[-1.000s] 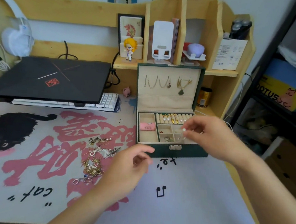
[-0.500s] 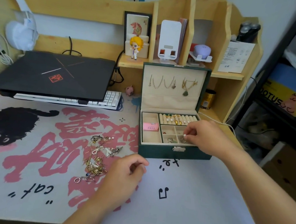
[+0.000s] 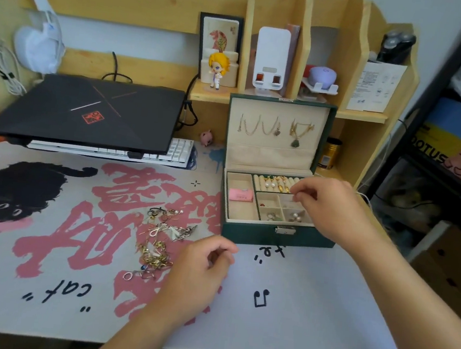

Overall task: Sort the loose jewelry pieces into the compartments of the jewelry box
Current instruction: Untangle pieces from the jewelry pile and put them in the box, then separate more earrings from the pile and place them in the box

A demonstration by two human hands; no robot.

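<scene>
The green jewelry box [image 3: 274,236] stands open on the desk mat, with necklaces hanging inside its lid. Its tray holds a pink piece [image 3: 239,195] in the long left compartment, earrings on the ring rolls [image 3: 275,183] and small pieces in the four square compartments. Pearl earrings [image 3: 294,216] lie in the front right square. My right hand [image 3: 333,209] hovers over the back right square, fingertips pinched together, nothing visible between them. The loose jewelry pile [image 3: 161,240] lies left of the box. My left hand [image 3: 200,272] rests loosely curled beside the pile, nothing showing in it.
A closed black laptop [image 3: 89,113] sits on a stand over a white keyboard [image 3: 178,149] at the back left. A wooden shelf unit [image 3: 371,103] with a figurine and a phone stand rises right behind the box. A dark rack [image 3: 449,167] stands off the desk's right edge.
My right hand dipped to the front right compartment, left the pearl earrings there, then drew back toward the ring rolls. My left hand has barely moved beside the pile.
</scene>
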